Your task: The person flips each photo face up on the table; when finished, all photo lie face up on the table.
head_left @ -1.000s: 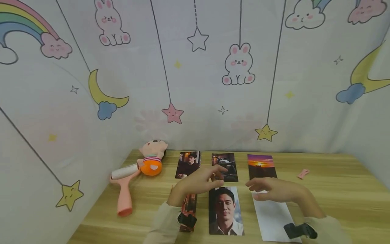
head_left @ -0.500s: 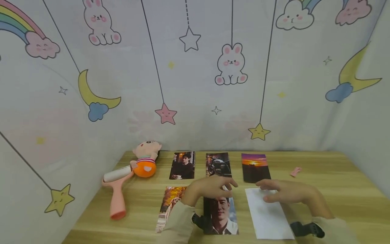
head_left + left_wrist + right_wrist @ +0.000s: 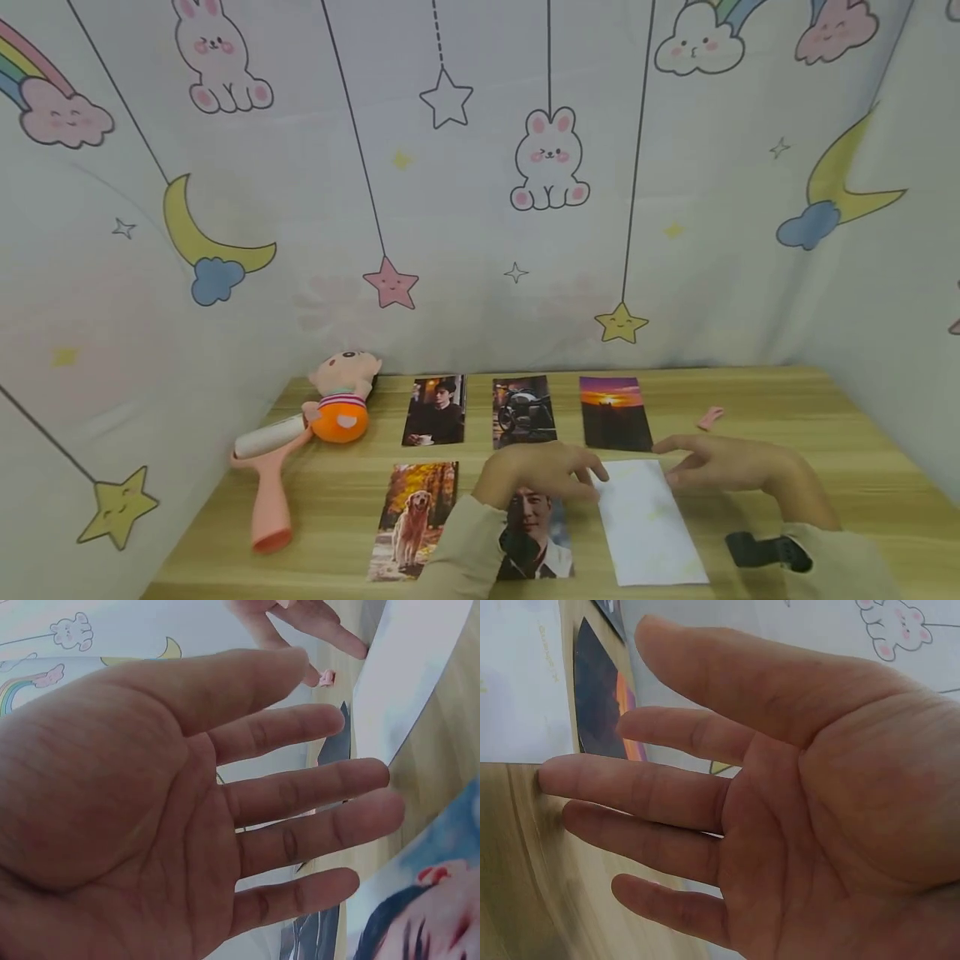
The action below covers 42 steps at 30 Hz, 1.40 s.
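A blank white card lies on the table between my two hands. My left hand is over the top of a portrait photo, its fingertips by the card's upper left edge. In the left wrist view its fingers are spread with nothing between them. My right hand is at the card's upper right edge. In the right wrist view its extended fingers hold nothing, and one fingertip appears at the edge of the card. Whether either hand touches the card is hard to tell.
A back row holds photos of a seated person, a motorcycle and a sunset. A dog photo lies front left. Farther left are a pink-handled roller and a plush toy. A small pink bow lies right.
The head view has turned rightward. My left hand has moved right, from over the photos to the white card's left edge. My right hand has gone from above the card to its right edge.
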{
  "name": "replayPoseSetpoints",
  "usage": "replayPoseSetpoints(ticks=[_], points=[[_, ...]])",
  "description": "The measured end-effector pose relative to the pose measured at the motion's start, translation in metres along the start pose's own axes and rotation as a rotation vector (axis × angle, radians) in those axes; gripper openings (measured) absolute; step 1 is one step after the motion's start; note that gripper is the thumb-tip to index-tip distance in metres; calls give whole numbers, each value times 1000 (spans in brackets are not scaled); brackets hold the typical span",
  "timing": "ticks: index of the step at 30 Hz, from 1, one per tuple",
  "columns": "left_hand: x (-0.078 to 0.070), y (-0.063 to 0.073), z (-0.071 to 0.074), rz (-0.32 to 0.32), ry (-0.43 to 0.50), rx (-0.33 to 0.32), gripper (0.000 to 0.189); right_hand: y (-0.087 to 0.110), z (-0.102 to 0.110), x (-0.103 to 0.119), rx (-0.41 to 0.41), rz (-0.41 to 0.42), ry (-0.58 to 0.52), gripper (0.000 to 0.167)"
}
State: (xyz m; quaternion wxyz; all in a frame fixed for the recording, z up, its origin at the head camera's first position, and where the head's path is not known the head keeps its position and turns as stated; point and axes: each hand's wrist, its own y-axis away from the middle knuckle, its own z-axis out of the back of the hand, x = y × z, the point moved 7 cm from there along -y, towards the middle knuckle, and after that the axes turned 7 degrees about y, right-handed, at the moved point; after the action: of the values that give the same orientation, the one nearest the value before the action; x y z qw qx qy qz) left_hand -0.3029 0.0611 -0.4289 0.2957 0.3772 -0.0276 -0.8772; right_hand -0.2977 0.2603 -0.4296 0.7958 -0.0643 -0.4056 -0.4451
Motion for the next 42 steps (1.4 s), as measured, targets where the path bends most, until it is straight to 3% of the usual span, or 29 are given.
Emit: replayPoseSetpoints(ticks=[6, 19, 26, 29, 35, 42], points=[[-2, -4, -4, 21, -22, 12, 34, 2, 4, 1, -15, -30, 60, 54], [-2, -11, -6, 60, -26, -34, 34, -4, 1, -3, 9, -47, 42, 51], [1, -9, -7, 80, 79, -57, 40, -11, -3, 3, 35, -34, 38, 51], [4, -10, -5, 90, 116, -91, 46, -13, -5, 5, 51, -26, 18, 53], [7, -20, -3, 84, 67, -226, 58, -11, -7, 8, 79, 1, 21, 54], [10, -21, -7, 163, 133, -301, 58, -11, -19, 8, 149, 29, -82, 55]])
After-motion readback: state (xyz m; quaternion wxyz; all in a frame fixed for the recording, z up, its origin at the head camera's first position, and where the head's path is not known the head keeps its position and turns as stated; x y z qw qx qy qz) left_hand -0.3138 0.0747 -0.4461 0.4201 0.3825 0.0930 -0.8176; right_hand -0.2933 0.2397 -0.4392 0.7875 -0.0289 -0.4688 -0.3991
